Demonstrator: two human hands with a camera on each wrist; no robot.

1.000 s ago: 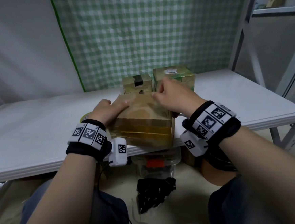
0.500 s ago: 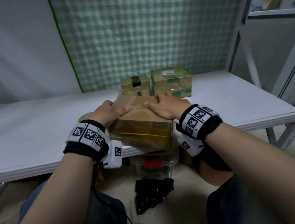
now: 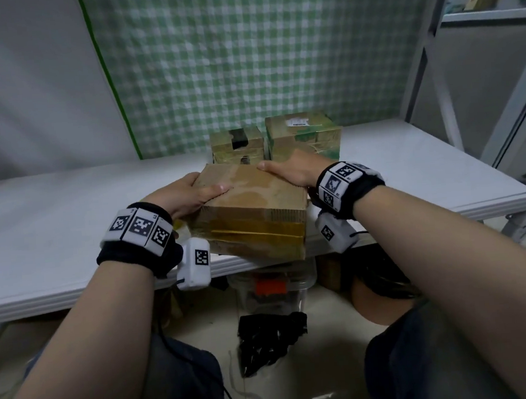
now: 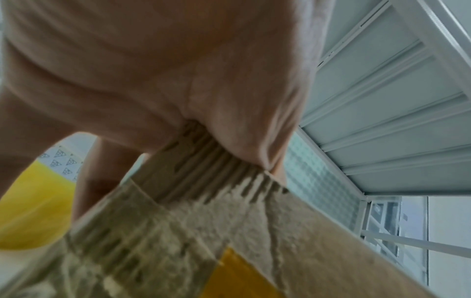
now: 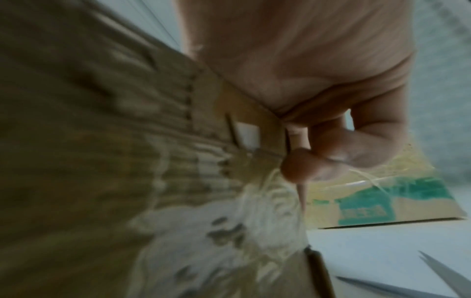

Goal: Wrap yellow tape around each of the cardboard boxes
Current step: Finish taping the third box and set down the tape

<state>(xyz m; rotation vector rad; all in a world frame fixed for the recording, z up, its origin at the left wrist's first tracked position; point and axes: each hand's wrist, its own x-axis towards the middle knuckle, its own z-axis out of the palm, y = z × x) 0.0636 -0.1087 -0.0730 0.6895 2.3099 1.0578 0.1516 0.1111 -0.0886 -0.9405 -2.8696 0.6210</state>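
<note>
A flat cardboard box point(image 3: 255, 200) lies at the table's front edge, a band of yellow tape point(image 3: 255, 235) running across its near side. My left hand point(image 3: 186, 196) grips its left edge with the thumb on top. My right hand point(image 3: 289, 169) grips the far right corner, thumb on top and fingers curled down the side point(image 5: 331, 161). The yellow tape roll point(image 4: 28, 201) sits just left of the box behind my left hand. In the left wrist view the box point(image 4: 229, 231) shows torn corrugated card and a tape patch.
Two taped boxes stand behind: a small one point(image 3: 237, 144) and a larger green-printed one point(image 3: 304, 134). Scissor blades point(image 5: 438, 282) lie on the white table point(image 3: 52, 216) right of the box. A metal shelf frame point(image 3: 433, 60) stands at the right. A plastic bin point(image 3: 275, 288) sits under the table.
My right hand has slid from the middle of the box top to its far right corner. The box has turned slightly under both hands; my left hand kept its hold.
</note>
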